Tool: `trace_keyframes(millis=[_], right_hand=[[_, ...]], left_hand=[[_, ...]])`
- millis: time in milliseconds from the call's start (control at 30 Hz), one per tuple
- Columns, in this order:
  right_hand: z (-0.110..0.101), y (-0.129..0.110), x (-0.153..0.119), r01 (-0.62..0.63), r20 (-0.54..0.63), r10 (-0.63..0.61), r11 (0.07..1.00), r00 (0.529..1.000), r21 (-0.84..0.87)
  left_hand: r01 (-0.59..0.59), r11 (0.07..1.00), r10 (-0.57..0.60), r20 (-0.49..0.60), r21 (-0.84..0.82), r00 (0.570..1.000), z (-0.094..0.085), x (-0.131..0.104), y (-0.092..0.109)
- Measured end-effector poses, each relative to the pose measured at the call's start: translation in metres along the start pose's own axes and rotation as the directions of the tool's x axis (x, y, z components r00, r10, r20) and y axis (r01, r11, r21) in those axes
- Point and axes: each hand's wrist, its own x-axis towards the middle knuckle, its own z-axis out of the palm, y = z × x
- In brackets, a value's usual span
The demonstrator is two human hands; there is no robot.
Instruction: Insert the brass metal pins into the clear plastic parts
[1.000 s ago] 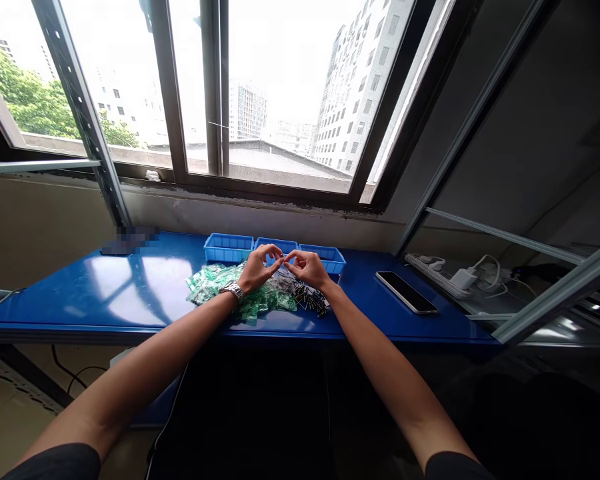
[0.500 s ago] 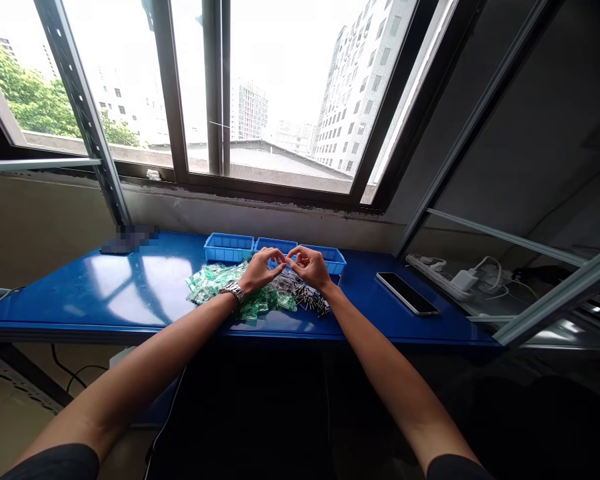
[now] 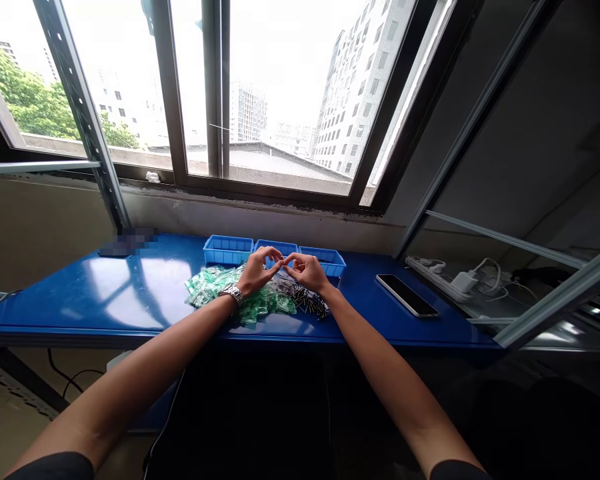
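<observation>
My left hand (image 3: 259,270), with a metal watch at the wrist, is closed in a pinch above a pile of green-and-clear small bags (image 3: 205,285). Fingertip to fingertip with it, my right hand (image 3: 307,271) is pinched too, over a heap of small dark pin-like parts (image 3: 311,304). Whatever lies between the fingertips is too small to make out. Behind the hands stand a blue bin (image 3: 229,251) on the left, a middle blue bin (image 3: 275,247) partly hidden by the fingers, and a right blue bin (image 3: 333,262).
A phone (image 3: 407,295) lies on the blue table (image 3: 130,293) to the right. Beyond it is a power strip (image 3: 437,277) with a white charger (image 3: 464,281) and cables. Metal shelf posts stand on both sides, and a window is behind the table.
Both hands have shifted slightly to the left, still pinched together at the fingertips. The bags, pins and bins look the same.
</observation>
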Motion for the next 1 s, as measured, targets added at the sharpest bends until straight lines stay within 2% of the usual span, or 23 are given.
trace_keyframes(millis=[167, 367, 500, 700, 867, 1000], right_hand=[[-0.001, -0.0002, -0.0002, -0.009, -0.016, 0.009, 1.0, 1.0, -0.006], [-0.0043, -0.0019, -0.0006, -0.008, -0.103, 0.005, 1.0, 0.995, -0.022], [-0.004, -0.0045, -0.0011, -0.005, -0.143, 0.002, 1.0, 0.99, -0.021], [-0.0025, -0.0074, -0.0013, 0.005, -0.138, -0.007, 1.0, 0.99, -0.017], [-0.0054, -0.0052, -0.001, 0.0, -0.139, -0.001, 1.0, 0.99, -0.004], [-0.0047, -0.0021, -0.0006, -0.006, -0.091, 0.006, 1.0, 0.996, 0.006]], left_hand=[[0.002, 1.0, -0.002, -0.009, 0.007, 1.0, 0.0009, 0.0001, -0.0011], [0.024, 0.999, -0.024, -0.015, 0.028, 1.0, 0.0008, 0.0005, -0.0022], [0.023, 0.999, -0.024, 0.031, 0.033, 0.999, 0.0016, 0.0001, -0.0022], [0.003, 1.0, -0.006, 0.095, 0.024, 0.995, 0.0027, -0.001, 0.0003], [0.014, 1.0, -0.015, 0.054, 0.012, 0.998, 0.0014, -0.0003, 0.0005], [0.029, 1.0, -0.029, 0.004, -0.004, 1.0, 0.0002, 0.0003, -0.0002]])
